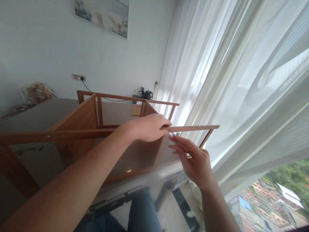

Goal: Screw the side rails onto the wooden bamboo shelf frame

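Observation:
A wooden furniture frame (82,120) of brown rails and panels lies on a grey table (31,116) in front of me. My left hand (147,127) is closed over the frame's near top rail (193,128), gripping it. Just to the right and below, my right hand (190,156) pinches a small thin metal tool or screw (172,132) against the underside of that rail, its fingertips close to my left hand's fingers. The small part is too tiny to name surely.
Sheer white curtains (236,80) hang close on the right with a window behind. A kettle (147,94) stands at the table's far end. A wall socket (78,77) and a picture (102,14) are on the wall. Small dark parts (29,149) lie on the table at left.

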{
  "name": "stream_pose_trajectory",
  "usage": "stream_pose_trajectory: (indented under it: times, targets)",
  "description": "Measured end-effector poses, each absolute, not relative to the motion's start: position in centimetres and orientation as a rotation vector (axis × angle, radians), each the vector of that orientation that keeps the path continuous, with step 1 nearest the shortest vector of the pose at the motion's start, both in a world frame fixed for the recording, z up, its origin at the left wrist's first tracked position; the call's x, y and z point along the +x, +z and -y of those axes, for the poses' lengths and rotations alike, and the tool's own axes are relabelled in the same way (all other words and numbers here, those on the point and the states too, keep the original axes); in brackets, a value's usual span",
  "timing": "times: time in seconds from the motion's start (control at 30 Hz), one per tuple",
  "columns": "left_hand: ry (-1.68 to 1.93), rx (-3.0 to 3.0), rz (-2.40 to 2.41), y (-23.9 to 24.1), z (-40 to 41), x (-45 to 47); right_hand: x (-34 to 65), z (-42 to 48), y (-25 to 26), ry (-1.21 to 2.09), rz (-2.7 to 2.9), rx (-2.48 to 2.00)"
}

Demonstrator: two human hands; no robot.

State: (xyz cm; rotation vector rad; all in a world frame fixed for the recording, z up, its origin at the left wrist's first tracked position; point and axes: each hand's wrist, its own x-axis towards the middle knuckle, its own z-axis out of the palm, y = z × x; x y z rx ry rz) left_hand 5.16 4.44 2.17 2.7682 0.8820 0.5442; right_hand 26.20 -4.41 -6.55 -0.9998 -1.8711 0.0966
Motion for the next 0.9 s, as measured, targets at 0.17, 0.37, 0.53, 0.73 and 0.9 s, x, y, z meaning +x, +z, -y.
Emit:
stream_pose_trajectory:
  times: [0.17,0.37,0.53,0.73,0.9]
  targets:
    - [0.538,2.765,-0.878,2.2,-4.4,5.1,25.2,4.1,-6.1,-0.075,1.742,-1.034]
    - [0.536,2.752,-0.876,2.2,-4.4,5.1,23.8,3.9,-6.2,0.137,1.539,-0.991]
    - [0.531,2.765,-0.859,2.3,-4.3,5.1,23.8,3.5,-6.0,0.383,1.408,-0.892]
    - [0.520,2.767,-0.868,2.2,-4.4,5.1,24.1,3.3,-7.2,0.211,1.390,-0.906]
    - [0.531,2.776,-0.882,2.1,-4.5,5.1,25.0,3.2,-8.2,-0.241,1.474,-0.939]
